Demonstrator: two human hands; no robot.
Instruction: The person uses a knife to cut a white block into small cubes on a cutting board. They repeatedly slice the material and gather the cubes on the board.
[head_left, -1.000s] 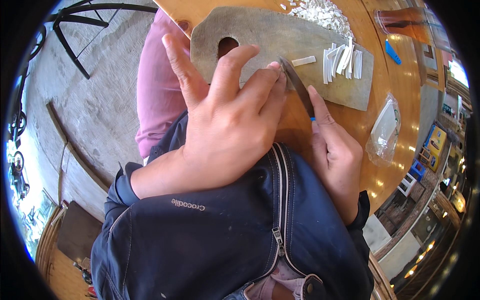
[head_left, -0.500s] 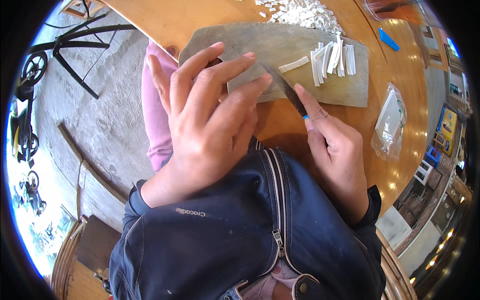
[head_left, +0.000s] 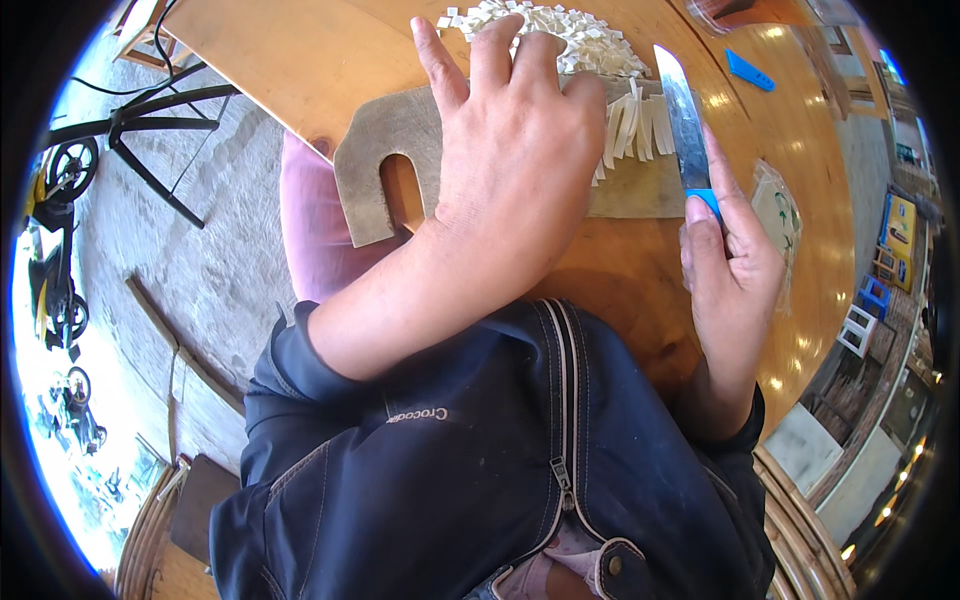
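My left hand (head_left: 520,150) is palm down over the worn wooden cutting board (head_left: 640,195), its fingers spread toward a heap of small white cut pieces (head_left: 590,45). The thumb and whatever lies under the palm are hidden. Several thin white strips (head_left: 640,130) lie side by side on the board, just right of that hand. In my right hand (head_left: 735,250) is a knife (head_left: 683,115) with a blue handle, gripped with the forefinger stretched along it. Its blade points up and away from me, beside the strips.
A clear plastic bag (head_left: 775,205) lies on the wooden table right of the board, partly behind my right hand. Farther off is a small blue plastic piece (head_left: 750,70). The board has a U-shaped cut-out (head_left: 402,190) at its left end.
My left hand has moved forward and right, over the board, and now covers the short segmented white strip's place. My right hand has drawn the knife right, with its blade turned away from me.
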